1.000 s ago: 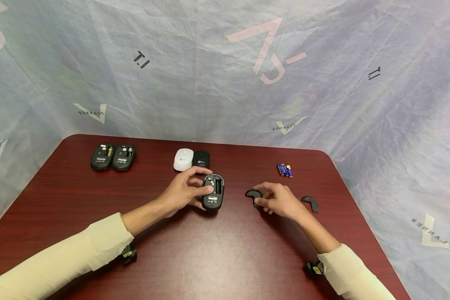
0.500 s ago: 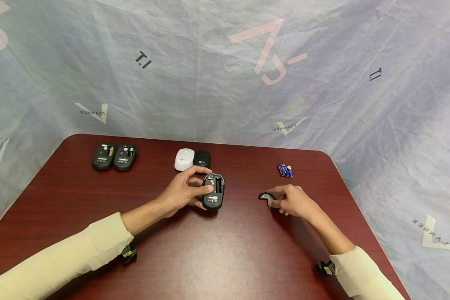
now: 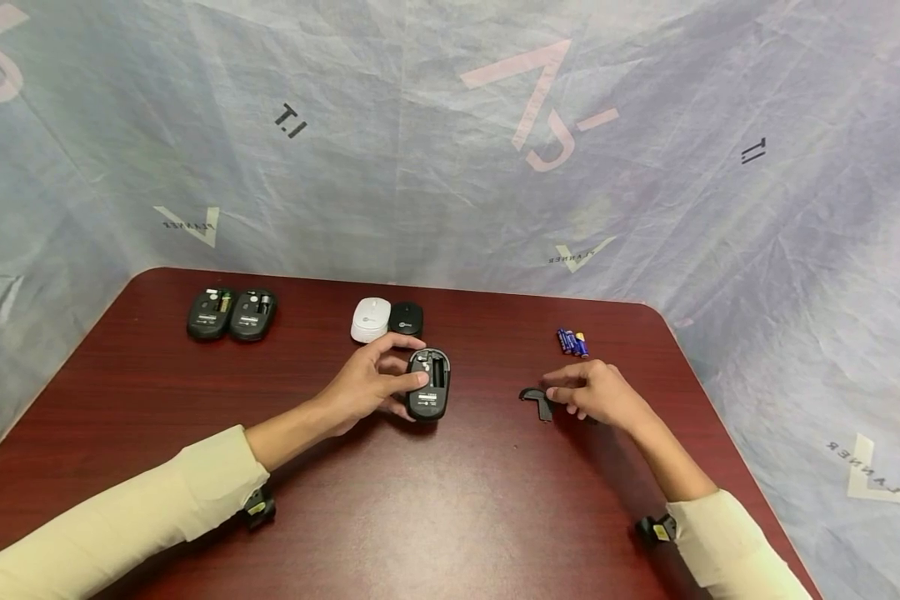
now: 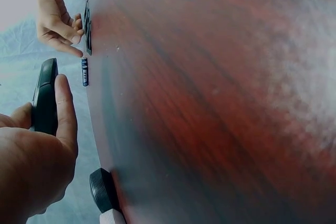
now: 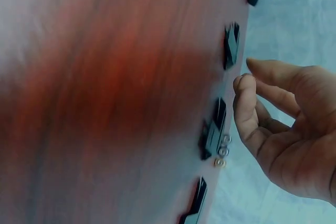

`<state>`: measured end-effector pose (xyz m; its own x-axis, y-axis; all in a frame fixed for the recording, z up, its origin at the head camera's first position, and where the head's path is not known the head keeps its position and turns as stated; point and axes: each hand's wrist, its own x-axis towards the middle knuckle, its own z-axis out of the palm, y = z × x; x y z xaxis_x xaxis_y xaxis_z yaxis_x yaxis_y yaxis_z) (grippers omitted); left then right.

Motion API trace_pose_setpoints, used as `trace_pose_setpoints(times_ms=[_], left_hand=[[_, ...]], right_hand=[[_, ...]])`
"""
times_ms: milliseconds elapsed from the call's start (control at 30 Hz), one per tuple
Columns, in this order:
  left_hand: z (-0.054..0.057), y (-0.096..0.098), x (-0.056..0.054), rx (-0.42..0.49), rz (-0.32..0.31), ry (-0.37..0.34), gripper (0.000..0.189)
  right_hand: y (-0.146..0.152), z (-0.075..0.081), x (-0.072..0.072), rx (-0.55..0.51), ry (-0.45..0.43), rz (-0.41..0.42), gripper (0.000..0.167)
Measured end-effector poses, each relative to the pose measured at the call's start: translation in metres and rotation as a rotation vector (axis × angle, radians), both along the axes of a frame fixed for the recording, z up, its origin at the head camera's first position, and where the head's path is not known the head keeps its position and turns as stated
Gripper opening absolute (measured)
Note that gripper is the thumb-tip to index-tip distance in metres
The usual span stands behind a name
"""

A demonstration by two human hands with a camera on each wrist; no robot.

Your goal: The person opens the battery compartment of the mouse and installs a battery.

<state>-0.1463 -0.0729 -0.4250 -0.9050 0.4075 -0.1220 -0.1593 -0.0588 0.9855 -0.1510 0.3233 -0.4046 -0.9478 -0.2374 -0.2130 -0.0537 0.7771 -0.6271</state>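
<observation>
My left hand [image 3: 360,379] grips a black computer mouse [image 3: 428,387] with its underside up and its battery slot uncovered. In the left wrist view this mouse [image 4: 46,98] sits between thumb and fingers, above the table. My right hand [image 3: 596,396] hovers just right of a curved black battery cover [image 3: 537,403] lying on the table. From the right wrist, its fingers are loosely bent, holding nothing, and stand apart from that cover [image 5: 231,45]. Two more dark covers lie along the table there, a middle one [image 5: 212,135] and a lower one [image 5: 195,203].
Several blue batteries [image 3: 573,342] lie at the back right. A white mouse [image 3: 371,319] and a black mouse [image 3: 407,321] stand at the back middle. Two upturned mice, one left [image 3: 211,314] and one right [image 3: 252,316], lie at the back left. A cloth backdrop [image 3: 397,167] borders the table.
My right hand has carried the battery cover a little to the right, laid it on the table and let it go. The left hand still holds the mouse in place.
</observation>
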Motion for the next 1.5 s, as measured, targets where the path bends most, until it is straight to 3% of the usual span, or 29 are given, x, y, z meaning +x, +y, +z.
trace_pose_setpoints(times_ms=[167, 333, 600, 1067, 1500], left_hand=[[-0.001, 0.0, 0.0, 0.0, 0.004, -0.006, 0.058], [-0.002, 0.001, -0.001, 0.003, 0.001, -0.01, 0.058], [-0.003, 0.001, -0.001, 0.003, -0.005, -0.013, 0.057], [-0.001, 0.001, -0.001, -0.003, -0.011, -0.02, 0.059], [-0.001, 0.002, 0.0, -0.016, -0.027, -0.009, 0.057]], right_hand=[[0.019, 0.002, -0.012, -0.057, -0.022, -0.005, 0.042], [0.042, 0.001, -0.026, -0.185, -0.066, 0.004, 0.052], [0.069, -0.002, -0.044, -0.306, -0.095, -0.077, 0.056], [0.093, -0.021, -0.073, -0.228, -0.037, -0.099, 0.071], [0.084, -0.024, -0.093, -0.113, -0.058, -0.151, 0.081]])
